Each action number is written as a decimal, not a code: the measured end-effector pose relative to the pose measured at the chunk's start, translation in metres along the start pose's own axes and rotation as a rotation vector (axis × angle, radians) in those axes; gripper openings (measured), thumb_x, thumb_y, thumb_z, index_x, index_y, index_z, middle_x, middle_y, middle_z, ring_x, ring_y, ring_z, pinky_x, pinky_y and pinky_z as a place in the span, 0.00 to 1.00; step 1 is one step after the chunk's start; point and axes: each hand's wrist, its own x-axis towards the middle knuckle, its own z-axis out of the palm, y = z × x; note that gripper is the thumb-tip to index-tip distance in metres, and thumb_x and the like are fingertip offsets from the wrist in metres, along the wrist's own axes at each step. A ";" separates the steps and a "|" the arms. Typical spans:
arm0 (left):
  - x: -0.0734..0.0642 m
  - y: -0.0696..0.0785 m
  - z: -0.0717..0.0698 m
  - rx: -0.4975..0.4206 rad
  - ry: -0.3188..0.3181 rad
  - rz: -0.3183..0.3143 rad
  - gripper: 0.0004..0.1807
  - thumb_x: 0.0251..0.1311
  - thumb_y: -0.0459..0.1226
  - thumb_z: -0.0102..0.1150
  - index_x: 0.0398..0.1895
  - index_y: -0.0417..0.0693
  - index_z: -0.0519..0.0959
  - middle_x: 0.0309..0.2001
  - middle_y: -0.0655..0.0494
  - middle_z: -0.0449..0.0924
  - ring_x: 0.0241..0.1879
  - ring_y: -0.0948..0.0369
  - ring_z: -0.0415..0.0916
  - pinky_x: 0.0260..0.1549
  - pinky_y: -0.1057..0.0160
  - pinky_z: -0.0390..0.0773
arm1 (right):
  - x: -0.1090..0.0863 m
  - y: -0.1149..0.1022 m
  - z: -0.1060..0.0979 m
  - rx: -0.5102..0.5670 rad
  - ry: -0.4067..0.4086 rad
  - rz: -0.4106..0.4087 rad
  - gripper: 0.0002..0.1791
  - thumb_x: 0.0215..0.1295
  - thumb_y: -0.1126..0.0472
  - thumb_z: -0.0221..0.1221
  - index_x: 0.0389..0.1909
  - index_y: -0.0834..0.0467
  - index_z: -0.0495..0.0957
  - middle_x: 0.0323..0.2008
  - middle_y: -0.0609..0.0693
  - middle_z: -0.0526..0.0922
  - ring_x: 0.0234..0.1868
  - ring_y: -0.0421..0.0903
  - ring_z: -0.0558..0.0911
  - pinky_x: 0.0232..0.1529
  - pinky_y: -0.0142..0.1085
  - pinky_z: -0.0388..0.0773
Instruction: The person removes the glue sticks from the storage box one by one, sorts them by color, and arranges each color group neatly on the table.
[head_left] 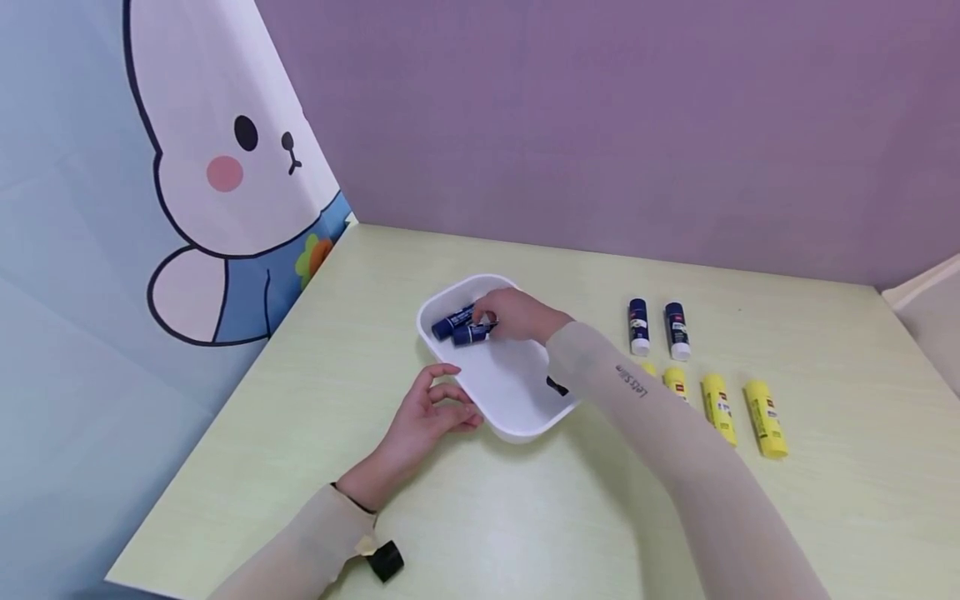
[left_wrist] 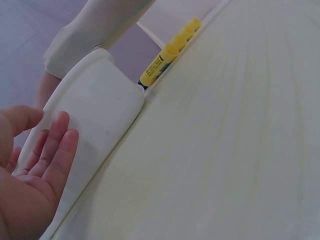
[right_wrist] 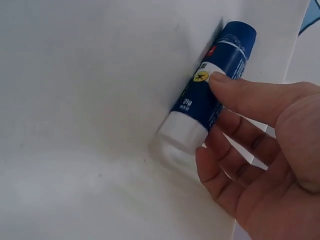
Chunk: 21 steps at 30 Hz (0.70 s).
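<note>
A white plastic bin (head_left: 517,392) stands on the table with two navy-blue glue sticks inside at its far left end. My right hand (head_left: 513,315) reaches into it and pinches the nearer glue stick (head_left: 470,335), thumb on the label and fingers on the other side. The second glue stick (head_left: 450,323) lies beside it, partly covered by the hand. In the right wrist view the held glue stick (right_wrist: 215,80) lies slantwise, white end toward the lower left. My left hand (head_left: 427,408) rests its loosely bent fingers against the bin's near left side and rim.
Right of the bin stand two more navy glue sticks (head_left: 677,331) with white ends. Nearer is a row of several yellow glue sticks (head_left: 765,419), some partly hidden by my right forearm. A purple partition (head_left: 600,125) backs the table; a rabbit-print cloth (head_left: 202,208) hangs left.
</note>
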 end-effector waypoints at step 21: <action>-0.002 0.002 -0.001 0.004 -0.007 -0.001 0.31 0.62 0.18 0.51 0.65 0.32 0.52 0.39 0.51 0.77 0.34 0.59 0.84 0.40 0.59 0.87 | -0.009 -0.004 0.002 0.035 -0.086 -0.007 0.26 0.58 0.68 0.67 0.58 0.51 0.79 0.43 0.53 0.82 0.43 0.47 0.78 0.45 0.37 0.78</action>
